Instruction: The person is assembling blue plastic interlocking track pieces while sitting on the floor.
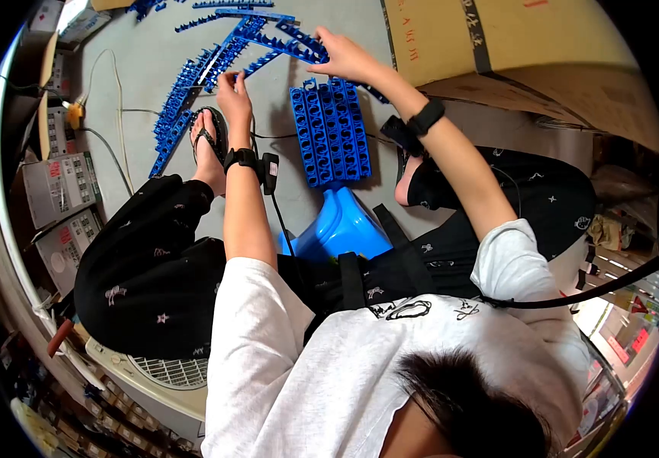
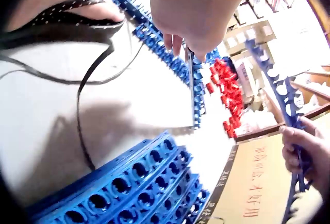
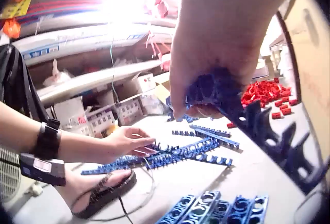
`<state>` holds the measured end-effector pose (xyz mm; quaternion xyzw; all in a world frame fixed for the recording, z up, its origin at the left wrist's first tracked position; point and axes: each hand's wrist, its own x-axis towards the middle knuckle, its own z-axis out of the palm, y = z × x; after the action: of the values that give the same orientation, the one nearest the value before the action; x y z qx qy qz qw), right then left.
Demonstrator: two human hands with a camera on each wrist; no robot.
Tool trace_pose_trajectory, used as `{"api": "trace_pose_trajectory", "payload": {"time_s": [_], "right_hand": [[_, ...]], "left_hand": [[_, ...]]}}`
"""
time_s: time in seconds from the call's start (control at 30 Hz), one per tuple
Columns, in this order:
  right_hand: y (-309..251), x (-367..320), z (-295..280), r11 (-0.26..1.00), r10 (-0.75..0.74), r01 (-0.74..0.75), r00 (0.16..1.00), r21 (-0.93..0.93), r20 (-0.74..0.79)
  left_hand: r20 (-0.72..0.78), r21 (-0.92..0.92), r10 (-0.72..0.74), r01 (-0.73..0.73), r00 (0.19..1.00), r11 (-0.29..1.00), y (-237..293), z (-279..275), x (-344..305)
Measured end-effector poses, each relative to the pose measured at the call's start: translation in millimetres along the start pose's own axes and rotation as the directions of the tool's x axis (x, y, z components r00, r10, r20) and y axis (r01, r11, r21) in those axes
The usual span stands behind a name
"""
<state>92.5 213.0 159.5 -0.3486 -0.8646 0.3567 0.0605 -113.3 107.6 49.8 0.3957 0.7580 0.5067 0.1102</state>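
My right hand (image 1: 341, 59) grips a blue plastic strip with a row of curved notches (image 3: 281, 144), raised off the floor and slanting past the hand. Lower and to the left, my left hand (image 1: 235, 101) pinches the end of another notched blue strip (image 3: 206, 158), which points away over a loose pile of similar strips (image 1: 184, 99). The fingertips of the left hand show in the right wrist view. Between my feet stands a block of blue strips set side by side (image 1: 331, 133), with rows of round holes.
A blue plastic stool (image 1: 344, 229) stands just behind the block. To the right is a large cardboard box (image 1: 528, 46). Small red pieces (image 3: 265, 92) lie heaped on the floor beyond the strips. Thin cables (image 1: 119, 114) cross the floor at the left, near a sandalled foot (image 1: 207, 145).
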Motion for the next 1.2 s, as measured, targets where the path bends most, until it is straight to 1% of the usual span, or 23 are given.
{"api": "trace_pose_trajectory", "payload": {"time_s": [0.07,0.13,0.2,0.27,0.33,0.37,0.4,0.47,0.5,0.53,0.6,0.63,0.67,0.73,0.8,0.87,0.9,0.93,0.97,1.0,1.07,1.1,1.2], "right_hand": [[-7.9,-18.6,-3.7,0.978,-0.007,0.045,0.983,0.206,-0.183],[-27.1,-35.9,-16.0,0.977,0.006,0.044,0.973,0.209,-0.23],[-40.3,-46.4,-24.8,0.971,0.06,0.001,0.967,0.241,-0.248],[-53.0,-55.9,-35.9,0.965,0.036,0.04,0.959,0.261,-0.28],[-65.9,-64.1,-46.0,0.936,0.077,0.056,0.931,0.347,-0.358],[-67.9,-64.5,-50.7,0.911,0.06,0.102,0.926,0.4,-0.372],[-71.3,-65.9,-54.1,0.909,0.048,0.117,0.924,0.399,-0.379],[-81.5,-67.4,-59.0,0.873,0.063,0.136,0.922,0.469,-0.383],[-96.7,-74.4,-65.9,0.853,0.054,0.148,0.929,0.501,-0.366],[-102.9,-74.6,-63.8,0.85,0.04,0.163,0.929,0.502,-0.368],[-113.5,-73.1,-57.8,0.771,-0.062,0.186,0.974,0.61,-0.219],[-120.4,-75.0,-55.3,0.747,-0.108,0.172,0.984,0.642,-0.138],[-126.2,-77.8,-48.2,0.656,-0.164,0.205,0.978,0.726,-0.128],[-135.4,-84.3,-38.1,0.655,-0.166,0.182,0.982,0.733,-0.096],[-128.0,-78.4,-18.4,0.722,-0.111,0.102,0.993,0.684,-0.031],[-119.1,-72.7,-8.7,0.922,-0.154,0.202,0.974,0.331,-0.166],[-121.1,-75.8,-9.6,0.922,-0.152,0.201,0.974,0.331,-0.167],[-123.1,-79.3,-10.2,0.9,-0.19,0.265,0.953,0.345,-0.236],[-124.8,-81.7,-11.8,0.876,-0.226,0.33,0.925,0.353,-0.304],[-125.2,-83.0,-14.6,0.877,-0.226,0.329,0.925,0.35,-0.305],[-122.7,-87.6,-20.3,0.994,-0.064,0.088,0.949,0.065,-0.31],[-123.3,-93.0,-26.8,0.992,-0.122,0.121,0.902,-0.028,-0.414],[-124.6,-99.6,-44.2,0.994,-0.103,0.109,0.861,-0.016,-0.499]], "left_hand": [[-0.106,0.0,0.012,-0.013,0.994,1.0,38.2,-17.4,8.7],[-0.212,0.051,0.046,-0.036,0.976,0.998,67.7,-33.5,14.0],[-0.333,0.015,0.108,-0.11,0.937,0.994,96.8,-48.8,17.8],[-0.381,-0.263,0.016,-0.125,0.924,0.957,124.0,-59.3,19.1],[-0.376,-0.516,-0.085,-0.133,0.923,0.846,154.5,-74.1,18.6],[-0.325,-0.728,-0.187,-0.118,0.927,0.676,169.6,-80.4,15.5],[-0.239,-0.806,-0.28,-0.028,0.93,0.592,187.8,-91.2,10.4],[-0.037,-0.932,-0.358,0.097,0.933,0.349,199.5,-106.1,2.1],[0.076,-0.952,-0.343,0.17,0.936,0.255,199.6,-109.7,-3.0],[0.198,-0.963,-0.226,0.232,0.954,0.138,195.4,-113.4,-7.2],[0.311,-0.945,-0.293,0.328,0.904,0.008,199.0,-106.5,-23.7],[0.372,-0.923,-0.288,0.384,0.882,-0.016,207.4,-106.7,-35.4],[0.434,-0.896,-0.282,0.441,0.856,-0.04,215.4,-107.9,-46.2],[0.528,-0.849,-0.174,0.525,0.831,-0.07,218.1,-106.0,-63.3],[0.606,-0.787,0.05,0.608,0.794,-0.105,178.4,-102.3,-68.5],[0.592,-0.8,0.035,0.593,0.805,-0.096,188.4,-101.1,-73.0],[0.604,-0.797,-0.065,0.6,0.795,-0.072,189.6,-98.5,-71.5],[0.607,-0.792,-0.166,0.609,0.777,-0.049,190.7,-97.0,-69.8],[0.668,-0.726,-0.028,0.643,0.744,-0.242,181.0,-99.3,-67.6],[0.669,-0.725,-0.025,0.644,0.743,-0.245,188.9,-98.8,-69.1],[0.61,-0.78,-0.187,0.543,0.77,-0.311,210.0,-97.2,-75.4],[0.551,-0.827,-0.237,0.486,0.8,-0.282,207.8,-96.2,-73.9],[0.457,-0.89,-0.358,0.417,0.815,-0.186,199.6,-100.3,-69.4]]}}
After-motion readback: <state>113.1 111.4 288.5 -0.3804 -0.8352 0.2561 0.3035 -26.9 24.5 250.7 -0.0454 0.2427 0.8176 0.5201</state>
